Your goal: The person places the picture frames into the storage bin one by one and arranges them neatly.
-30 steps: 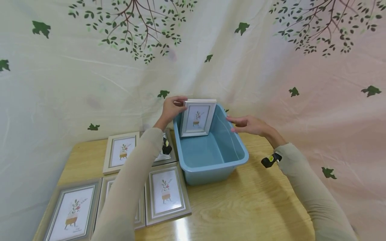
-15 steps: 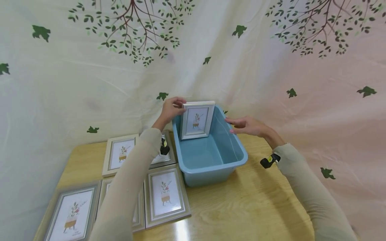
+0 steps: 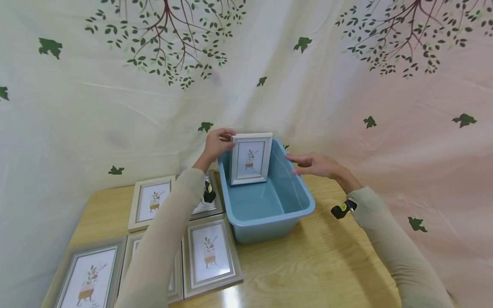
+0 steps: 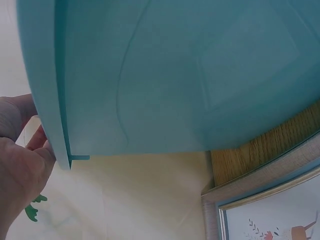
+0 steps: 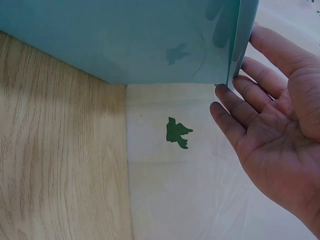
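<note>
In the head view a silvery-white picture frame [image 3: 251, 159] stands nearly upright at the back left inside a light blue bin [image 3: 265, 221]. My left hand [image 3: 216, 146] pinches that frame by its upper left edge, above the bin's rim. In the left wrist view the left hand [image 4: 22, 145] is partly hidden behind the bin's rim [image 4: 42, 75]. My right hand [image 3: 316, 165] is at the bin's right rim, fingers extended. The right wrist view shows the right hand [image 5: 280, 110] palm up with relaxed fingers, fingertips at the rim [image 5: 243, 37].
Several framed pictures lie flat on the wooden table [image 3: 308, 261] left of the bin, among them a cream one [image 3: 135, 207] and one close by the bin [image 3: 209, 252]. My left sleeve covers parts of others. A leaf-patterned curtain [image 3: 154, 107] hangs behind the table.
The head view has shifted so that the whole scene sits slightly lower. Both hands keep nearly the same places at the frame and the bin's rim.
</note>
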Available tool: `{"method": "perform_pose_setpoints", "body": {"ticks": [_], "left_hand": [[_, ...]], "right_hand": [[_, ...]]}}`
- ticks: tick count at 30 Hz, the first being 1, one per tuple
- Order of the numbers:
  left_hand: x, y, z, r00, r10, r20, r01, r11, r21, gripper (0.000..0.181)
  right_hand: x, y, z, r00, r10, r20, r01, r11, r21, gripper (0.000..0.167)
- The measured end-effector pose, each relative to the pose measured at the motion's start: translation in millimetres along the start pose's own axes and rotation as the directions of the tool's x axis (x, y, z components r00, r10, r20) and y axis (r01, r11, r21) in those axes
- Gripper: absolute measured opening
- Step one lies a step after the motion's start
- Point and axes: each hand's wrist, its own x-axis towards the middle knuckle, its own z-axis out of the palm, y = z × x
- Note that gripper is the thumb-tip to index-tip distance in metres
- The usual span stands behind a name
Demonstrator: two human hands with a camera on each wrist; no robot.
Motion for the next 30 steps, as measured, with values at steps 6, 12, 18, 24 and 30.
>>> {"method": "perform_pose_setpoints", "body": {"ticks": [6,12,18,24,30], "left_hand": [[1.1,3.6,-0.2,1.000,0.030,-0.006,-0.029,0.994,0.102,0.026],[-0.2,3.4,-2.9,0.999,0.039,-0.015,-0.037,0.990,0.134,0.026],[-3.7,-2.6,-9.5,0.995,0.086,-0.041,-0.081,0.990,0.111,0.031],[-5.1,0.2,-14.7,0.994,0.096,-0.044,-0.091,0.990,0.106,0.033],[-8.6,5.2,-17.0,0.995,0.099,-0.028,-0.094,0.988,0.124,0.034]], "right_hand": [[-1.0,0.4,-1.3,1.000,0.006,-0.005,-0.006,1.000,-0.003,0.066],[-1.8,-1.5,-0.8,1.000,0.012,-0.004,-0.012,1.000,-0.012,0.067],[-0.4,-1.1,2.4,1.000,0.005,0.008,-0.005,1.000,0.017,0.067],[-1.6,-1.0,2.3,0.999,0.036,-0.023,-0.036,0.999,-0.032,0.067],[-1.0,1.6,1.1,1.000,0.022,-0.015,-0.023,0.999,-0.031,0.066]]}}
